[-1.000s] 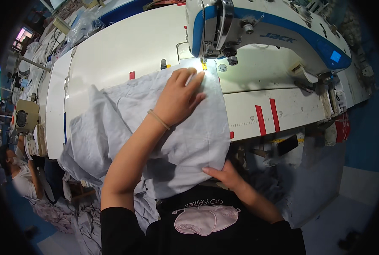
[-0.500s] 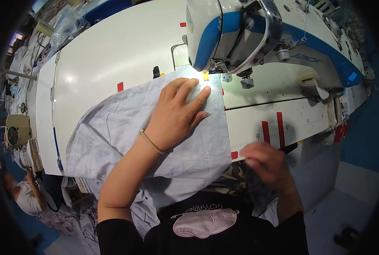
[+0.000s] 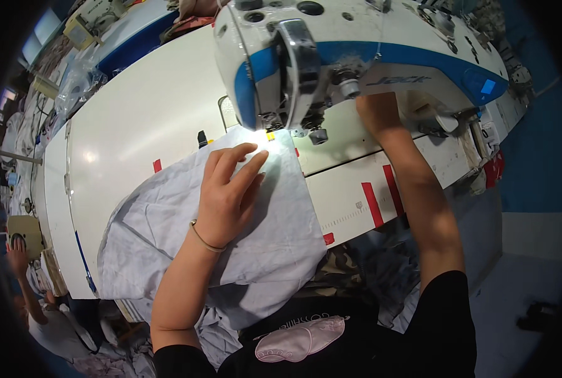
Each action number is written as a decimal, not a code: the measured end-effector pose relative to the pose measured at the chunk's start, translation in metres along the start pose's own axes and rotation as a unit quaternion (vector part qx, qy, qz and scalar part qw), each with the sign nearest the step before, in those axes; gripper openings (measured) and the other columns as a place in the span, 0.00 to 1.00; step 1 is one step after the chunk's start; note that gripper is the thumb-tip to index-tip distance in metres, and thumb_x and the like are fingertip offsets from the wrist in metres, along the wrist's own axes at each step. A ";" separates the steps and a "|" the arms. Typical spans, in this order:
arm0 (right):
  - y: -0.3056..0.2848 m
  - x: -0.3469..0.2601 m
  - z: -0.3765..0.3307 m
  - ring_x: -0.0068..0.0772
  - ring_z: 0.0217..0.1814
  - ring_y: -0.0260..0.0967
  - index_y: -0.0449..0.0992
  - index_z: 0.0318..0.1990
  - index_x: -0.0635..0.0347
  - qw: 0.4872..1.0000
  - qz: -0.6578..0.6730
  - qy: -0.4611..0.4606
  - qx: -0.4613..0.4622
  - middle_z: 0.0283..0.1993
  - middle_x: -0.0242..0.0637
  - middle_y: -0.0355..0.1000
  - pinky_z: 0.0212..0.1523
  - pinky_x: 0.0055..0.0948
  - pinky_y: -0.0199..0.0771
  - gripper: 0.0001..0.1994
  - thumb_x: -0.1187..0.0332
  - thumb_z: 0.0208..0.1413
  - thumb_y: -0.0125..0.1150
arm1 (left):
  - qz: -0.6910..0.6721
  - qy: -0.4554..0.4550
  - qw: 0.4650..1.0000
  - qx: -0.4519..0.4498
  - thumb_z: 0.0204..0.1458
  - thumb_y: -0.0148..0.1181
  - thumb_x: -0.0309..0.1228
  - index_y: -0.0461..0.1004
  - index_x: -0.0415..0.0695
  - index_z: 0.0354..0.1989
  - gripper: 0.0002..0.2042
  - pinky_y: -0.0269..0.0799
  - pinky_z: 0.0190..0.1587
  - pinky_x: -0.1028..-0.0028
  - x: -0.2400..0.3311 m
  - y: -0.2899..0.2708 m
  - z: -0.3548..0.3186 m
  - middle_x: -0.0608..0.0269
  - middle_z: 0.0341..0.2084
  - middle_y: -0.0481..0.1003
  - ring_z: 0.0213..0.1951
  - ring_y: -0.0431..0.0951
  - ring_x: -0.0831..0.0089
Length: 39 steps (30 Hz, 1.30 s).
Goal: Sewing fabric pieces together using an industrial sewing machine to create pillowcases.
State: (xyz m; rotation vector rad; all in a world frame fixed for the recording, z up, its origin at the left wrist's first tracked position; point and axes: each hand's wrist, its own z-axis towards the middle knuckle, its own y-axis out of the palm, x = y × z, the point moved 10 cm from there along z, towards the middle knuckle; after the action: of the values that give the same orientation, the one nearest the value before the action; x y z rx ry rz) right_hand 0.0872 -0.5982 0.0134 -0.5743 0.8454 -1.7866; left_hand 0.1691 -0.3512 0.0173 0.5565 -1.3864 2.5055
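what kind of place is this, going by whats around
Most likely a sewing workshop or small garment factory. A sewing machine stands over a white worktable, pale cloth lies under its needle area, and another person is at the far left.

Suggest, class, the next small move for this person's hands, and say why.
I would probably set the right hand on the right edge of the pale cloth, to help guide it: only the left hand is over the cloth, close to the small yellow piece, while the right is off it, partly hidden behind the sewing machine.
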 end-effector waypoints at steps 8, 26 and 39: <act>-0.036 -0.127 -0.064 0.46 0.34 0.70 0.75 0.38 0.64 0.909 0.328 -0.040 -0.252 0.34 0.43 0.71 0.36 0.39 0.70 0.05 0.77 0.54 0.61 | -0.390 -0.124 0.907 -0.097 0.56 0.60 0.26 0.74 0.40 0.56 0.18 0.74 0.39 0.71 0.003 0.011 -0.009 0.53 0.53 0.73 0.39 0.78 0.64; 0.036 -0.075 -0.033 0.36 0.28 0.69 0.74 0.30 0.63 0.948 0.249 -0.133 -0.147 0.25 0.39 0.70 0.36 0.34 0.72 0.10 0.76 0.41 0.70 | 0.096 -0.095 0.980 0.146 0.45 0.67 0.23 0.77 0.43 0.49 0.19 0.74 0.36 0.65 -0.029 -0.054 -0.002 0.55 0.47 0.74 0.35 0.76 0.61; 0.017 -0.021 -0.011 0.46 0.33 0.74 0.78 0.39 0.63 0.963 0.230 -0.022 -0.140 0.33 0.44 0.76 0.39 0.41 0.74 0.14 0.61 0.53 0.66 | 0.110 0.001 0.990 -0.086 0.44 0.68 0.39 0.71 0.43 0.56 0.29 0.62 0.56 0.62 -0.003 0.021 0.006 0.61 0.55 0.71 0.57 0.69 0.61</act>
State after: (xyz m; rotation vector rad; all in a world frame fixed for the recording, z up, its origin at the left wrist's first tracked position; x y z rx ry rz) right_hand 0.0969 -0.5790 -0.0061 -0.5410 1.1087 -1.2384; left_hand 0.1657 -0.3670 0.0027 0.3840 -1.7283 2.5136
